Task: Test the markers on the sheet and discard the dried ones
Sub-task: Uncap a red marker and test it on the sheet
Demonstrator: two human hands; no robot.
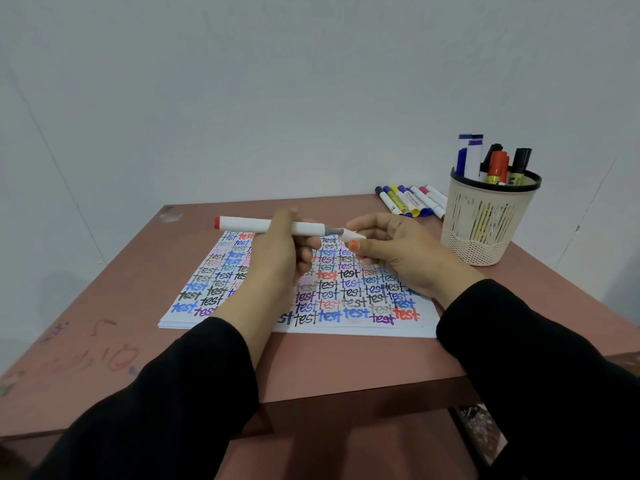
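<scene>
Fingers of the left hand are curled round the middle of a white marker, which lies roughly level above the far edge of the sheet; its red end points left and its grey neck points right. The right hand pinches a small white cap with an orange end between thumb and fingertips, right at the grey neck; whether the cap is fully off the tip cannot be told. Both hands are raised off the paper; both arms wear black sleeves.

The sheet lies flat on a reddish-brown table, on top of what looks like a thin stack of paper; it is covered in rows of the word "test" in black, blue, red, purple and teal.

At the far right corner of the table stands a cream mesh pen holder with a black rim; several upright markers stick out of it, blue, purple, red and black. Just to its left, by the wall, a row of loose markers lies side by side on the table; faint scribbles mark the tabletop near the left edge.
</scene>
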